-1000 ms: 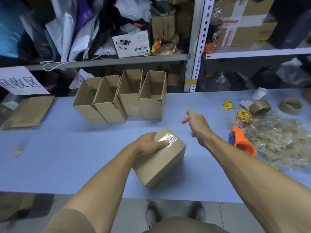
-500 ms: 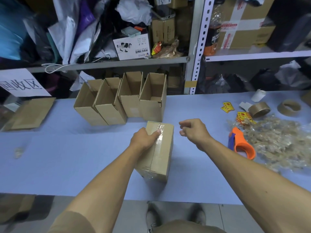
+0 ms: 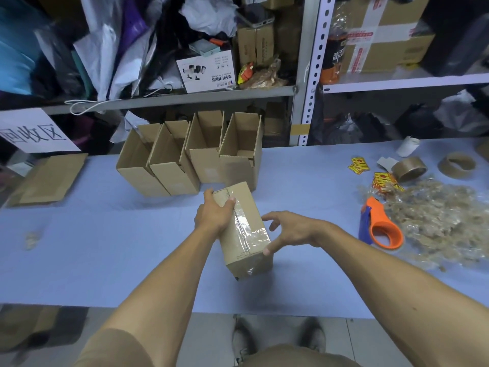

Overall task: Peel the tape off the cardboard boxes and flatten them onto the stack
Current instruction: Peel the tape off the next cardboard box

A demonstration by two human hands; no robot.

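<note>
A small sealed cardboard box (image 3: 244, 229) lies on the blue table (image 3: 105, 247), clear tape (image 3: 242, 221) running along its top seam. My left hand (image 3: 213, 214) grips the box's far left end, thumb on the tape. My right hand (image 3: 287, 229) is at the box's near right corner with fingers spread, thumb touching the corner by the tape's end. Several open empty boxes (image 3: 195, 154) stand in a row behind. A flattened cardboard stack (image 3: 47, 178) lies at the far left.
An orange tape dispenser (image 3: 381, 226) and a heap of crumpled peeled tape (image 3: 439, 221) lie to the right, with tape rolls (image 3: 408, 168) and yellow stickers (image 3: 358, 164) behind. Cluttered shelves (image 3: 185, 94) rise past the table's far edge. A small tape scrap (image 3: 31, 238) lies left.
The box has been turned so its taped seam faces up and points away from me. My right hand has opened and moved in from the right to the box's near corner.
</note>
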